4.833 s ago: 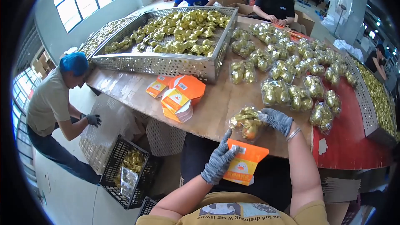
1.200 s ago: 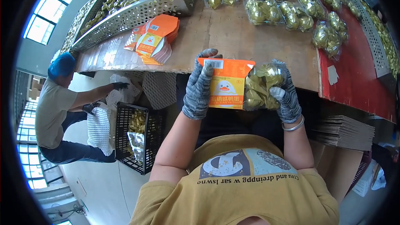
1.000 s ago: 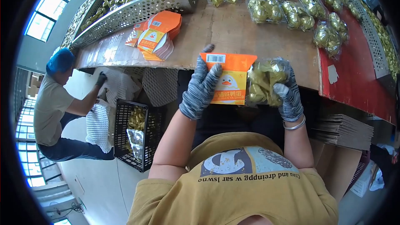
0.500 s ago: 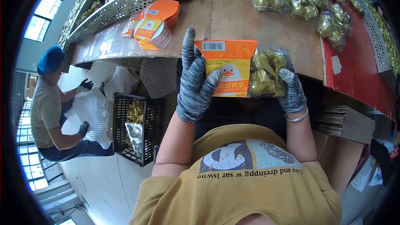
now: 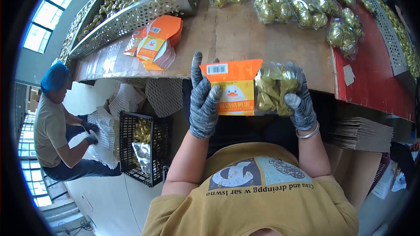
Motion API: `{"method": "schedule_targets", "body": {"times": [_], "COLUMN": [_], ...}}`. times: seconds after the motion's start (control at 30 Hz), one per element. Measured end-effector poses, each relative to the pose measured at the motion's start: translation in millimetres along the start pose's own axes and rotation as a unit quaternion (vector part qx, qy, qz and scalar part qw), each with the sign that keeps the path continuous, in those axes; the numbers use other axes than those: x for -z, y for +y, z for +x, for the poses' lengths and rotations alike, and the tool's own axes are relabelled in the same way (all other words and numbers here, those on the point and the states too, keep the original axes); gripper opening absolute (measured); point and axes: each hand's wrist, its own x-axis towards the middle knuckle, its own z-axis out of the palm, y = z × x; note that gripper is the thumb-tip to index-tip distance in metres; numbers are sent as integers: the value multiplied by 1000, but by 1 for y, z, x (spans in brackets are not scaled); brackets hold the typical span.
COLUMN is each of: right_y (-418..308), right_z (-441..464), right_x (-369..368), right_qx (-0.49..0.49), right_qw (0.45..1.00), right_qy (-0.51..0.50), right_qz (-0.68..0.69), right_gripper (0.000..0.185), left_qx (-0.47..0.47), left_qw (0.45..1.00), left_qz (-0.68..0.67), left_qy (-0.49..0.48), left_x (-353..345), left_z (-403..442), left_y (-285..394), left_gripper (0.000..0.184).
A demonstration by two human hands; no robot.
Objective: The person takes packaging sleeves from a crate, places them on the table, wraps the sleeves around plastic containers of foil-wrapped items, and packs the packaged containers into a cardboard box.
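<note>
In front of my body, my left hand (image 5: pixel 204 107) grips the left edge of an orange and yellow printed cardboard sleeve (image 5: pixel 234 92), thumb across its front and index finger pointing up. My right hand (image 5: pixel 302 105) is closed round the right end of a clear plastic pack (image 5: pixel 275 88) of gold-wrapped eggs, thumb on its near face. Both hands wear grey knit gloves. The pack meets the sleeve's right edge; how far it reaches inside is hidden.
On the table (image 5: pixel 210 39) lie a stack of sleeves (image 5: pixel 153 43) and several filled egg packs (image 5: pixel 271 6). A perforated metal tray (image 5: pixel 144 11) holds gold-wrapped pieces. At left, a person (image 5: pixel 59 126) handles white foam netting beside a black crate (image 5: pixel 135 148). Flattened cardboard (image 5: pixel 363 133) is stacked at right.
My left thumb has slid toward the sleeve's left edge. Sleeve and pack sit slightly lower and further left in view. The other person's hands have come together on the netting.
</note>
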Motion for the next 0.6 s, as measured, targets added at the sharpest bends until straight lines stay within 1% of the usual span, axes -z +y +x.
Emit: {"method": "schedule_targets", "body": {"times": [0.03, 0.1, 0.17, 0.23, 0.27, 0.37, 0.43, 0.47, 0.6], "right_y": [2, 4, 7, 5, 0, -11, -13, -14, -17], "right_z": [0, 2, 3, 5, 4, 5, 4, 5, 6], "right_x": [2, 9, 12, 8, 4, -2, -3, -4, -2], "right_qx": [3, 18, 12, 12, 7, -19, -22, -23, -22], "right_qw": [1000, 999, 999, 1000, 999, 998, 998, 998, 998], "right_qy": [-3, -20, -37, -21, 2, 4, 5, 5, -4], "right_qz": [-2, -33, -6, -4, -33, -55, -58, -64, -53], "right_gripper": [85, 87, 87, 86, 83, 80, 79, 77, 78], "left_qx": [-8, -11, -2, 8, 8, 29, 75, 80, 60], "left_qw": [1000, 999, 998, 997, 997, 995, 991, 991, 993], "left_qz": [-17, -42, -57, -69, -69, -90, -107, -110, -102], "left_qy": [-8, -28, -37, -30, -32, -30, -8, -6, -11], "left_x": [-2, -4, -6, -8, -8, -7, -7, -6, -10], "left_z": [1, 3, 6, 8, 9, 10, 7, 7, 8], "left_y": [0, 1, 0, -2, -2, -5, -7, -9, -7], "left_gripper": [31, 31, 32, 32, 32, 31, 31, 31, 31]}}
